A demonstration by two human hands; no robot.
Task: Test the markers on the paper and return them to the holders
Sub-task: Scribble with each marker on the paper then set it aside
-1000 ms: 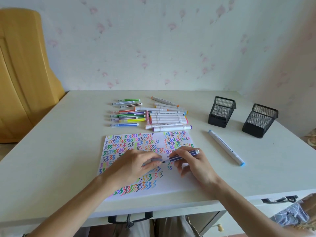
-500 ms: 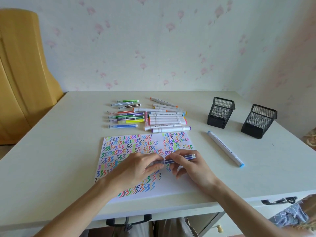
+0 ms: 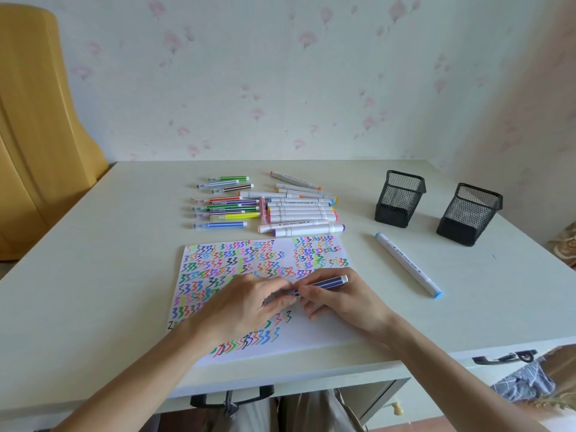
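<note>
Over the paper (image 3: 311,338), both hands meet on one thin purple marker (image 3: 324,283). The right hand (image 3: 339,302) pinches its barrel; the left hand (image 3: 246,307) has its fingers curled on the near-left end, probably the cap. The marker's long axis runs from lower left to upper right, toward the two mesh holders (image 3: 399,198), which stand well apart, nearer to the right hand.
</note>
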